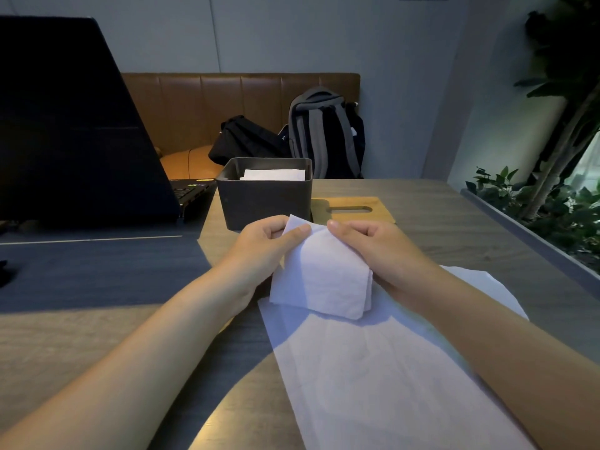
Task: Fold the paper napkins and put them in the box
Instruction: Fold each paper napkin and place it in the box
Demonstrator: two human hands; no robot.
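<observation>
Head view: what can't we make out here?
- Dark grey plastic box: its front wall hides how many white napkins lie inside.
- Folded white paper napkin: left hand and right hand cover its top corners.
- Flat white paper sheet: forearms and bottom edge cut it off.
- Black laptop: only its lid's back shows.

A white folded napkin (321,274) hangs lifted above the table, its top edge pinched at both corners, folded layers showing at its right side. Beneath it unfolded napkins (373,378) lie flat. Just beyond stands the open dark box (264,203), white folded napkins (274,174) inside.
</observation>
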